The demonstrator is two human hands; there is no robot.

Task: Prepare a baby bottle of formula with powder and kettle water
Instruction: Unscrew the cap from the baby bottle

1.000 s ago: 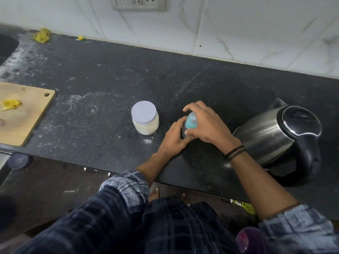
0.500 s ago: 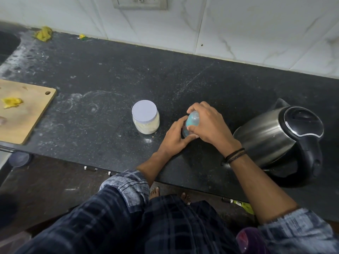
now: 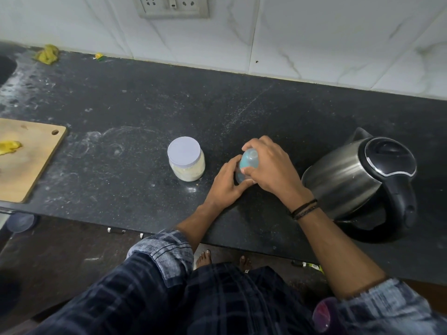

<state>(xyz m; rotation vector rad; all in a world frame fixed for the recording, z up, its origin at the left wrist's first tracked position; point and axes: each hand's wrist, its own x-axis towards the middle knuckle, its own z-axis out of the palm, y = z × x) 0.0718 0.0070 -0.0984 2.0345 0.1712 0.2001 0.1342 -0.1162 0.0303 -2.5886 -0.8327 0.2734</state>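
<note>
A: Any change? Left hand wrapped round the bottle low, right hand clamped over the cap, standing on the surface between jar and kettle.

B: Barely. Cap tipped a bit more since a second ago. Probably unscrewing, so no powder or water in yet.

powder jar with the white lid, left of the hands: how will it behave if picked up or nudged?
The powder jar looks squat and wide, so it probably slides on the counter rather than tipping. It looks only partly filled with powder, so likely light. Its clear wall looks smooth, possibly slippery; a grip around the wall seems safer than trusting the white lid, whose tightness cannot be told.
</note>
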